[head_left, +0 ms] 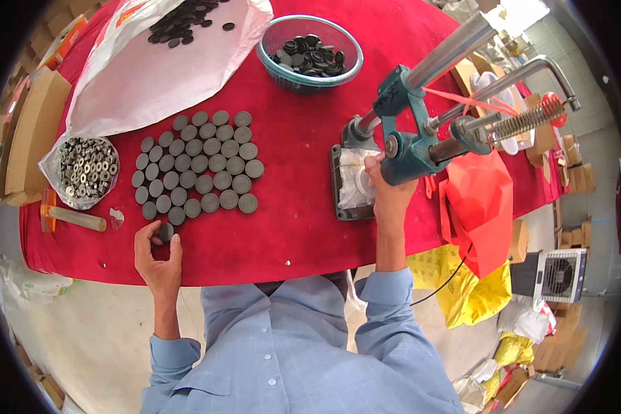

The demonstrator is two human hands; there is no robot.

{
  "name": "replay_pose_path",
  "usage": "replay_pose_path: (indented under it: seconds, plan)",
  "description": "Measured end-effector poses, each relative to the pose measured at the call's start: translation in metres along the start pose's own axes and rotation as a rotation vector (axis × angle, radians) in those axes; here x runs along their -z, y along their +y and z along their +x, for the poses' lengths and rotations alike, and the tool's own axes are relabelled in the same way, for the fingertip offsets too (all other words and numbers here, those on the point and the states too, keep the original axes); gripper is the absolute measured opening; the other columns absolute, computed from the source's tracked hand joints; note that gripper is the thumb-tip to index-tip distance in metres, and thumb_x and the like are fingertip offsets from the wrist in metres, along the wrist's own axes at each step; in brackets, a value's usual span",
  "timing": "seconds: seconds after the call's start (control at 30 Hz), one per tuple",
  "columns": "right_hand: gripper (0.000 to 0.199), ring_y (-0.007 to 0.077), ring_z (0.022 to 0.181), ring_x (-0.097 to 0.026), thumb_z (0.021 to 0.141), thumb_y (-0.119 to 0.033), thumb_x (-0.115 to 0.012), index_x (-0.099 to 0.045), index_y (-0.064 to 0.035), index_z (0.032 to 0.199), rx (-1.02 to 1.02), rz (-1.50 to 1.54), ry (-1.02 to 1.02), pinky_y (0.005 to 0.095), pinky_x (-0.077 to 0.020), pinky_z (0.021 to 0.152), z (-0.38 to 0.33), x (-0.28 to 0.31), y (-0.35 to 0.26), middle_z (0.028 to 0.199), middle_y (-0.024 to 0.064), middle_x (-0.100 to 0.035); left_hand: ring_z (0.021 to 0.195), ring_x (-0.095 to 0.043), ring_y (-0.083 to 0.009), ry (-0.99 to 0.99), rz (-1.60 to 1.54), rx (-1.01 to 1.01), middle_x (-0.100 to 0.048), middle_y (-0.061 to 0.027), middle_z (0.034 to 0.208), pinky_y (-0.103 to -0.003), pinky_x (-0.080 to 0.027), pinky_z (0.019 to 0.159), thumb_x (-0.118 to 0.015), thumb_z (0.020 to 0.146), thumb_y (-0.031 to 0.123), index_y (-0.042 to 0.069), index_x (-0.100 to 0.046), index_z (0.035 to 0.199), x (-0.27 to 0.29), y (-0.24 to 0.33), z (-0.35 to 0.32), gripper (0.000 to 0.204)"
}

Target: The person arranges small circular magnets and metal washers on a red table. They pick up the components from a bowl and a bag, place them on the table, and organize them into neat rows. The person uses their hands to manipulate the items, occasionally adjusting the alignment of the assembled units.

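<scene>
Near the table's front left, my left hand (157,255) pinches a round black cap (165,232) between thumb and fingers. Just beyond it, several dark grey round caps (199,163) lie flat in close rows on the red cloth. My right hand (393,196) reaches in at a green hand press (410,148), beside its base. Its fingers are mostly hidden by the press head, so what they hold, if anything, does not show. The base carries a clear plastic wrapping (353,196) with a pale round piece (363,182) on it.
A clear bag of small metal rings (88,169) sits at the left, with a wooden-handled hammer (76,217) below it. Farther back lie a white sack (165,76) with black caps and a teal bowl (310,81) of black caps. A red bag (479,207) hangs at the right edge.
</scene>
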State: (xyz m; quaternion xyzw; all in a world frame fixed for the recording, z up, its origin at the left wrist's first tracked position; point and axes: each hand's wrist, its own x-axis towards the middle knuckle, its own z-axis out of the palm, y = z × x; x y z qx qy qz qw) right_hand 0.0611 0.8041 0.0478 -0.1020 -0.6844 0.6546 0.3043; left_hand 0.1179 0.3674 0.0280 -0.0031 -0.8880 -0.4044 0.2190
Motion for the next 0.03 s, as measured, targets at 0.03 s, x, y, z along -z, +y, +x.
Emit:
replay_pose_path:
  seconds: [0.03]
  plan:
    - [0.038, 0.0103, 0.087, -0.07, 0.085, -0.004, -0.093, -0.073, -0.0025, 0.117, 0.021, 0.002, 0.011, 0.0285, -0.059, 0.084, -0.0021, -0.0038, -0.0039, 0.1, 0.0015, -0.075, 0.093, -0.057, -0.0174, 0.003, -0.01, 0.007, -0.067, -0.0055, 0.114, -0.031, -0.051, 0.089, -0.083, 0.089, 0.002, 0.003, -0.07, 0.128, -0.0001, -0.0017, -0.0011, 0.041]
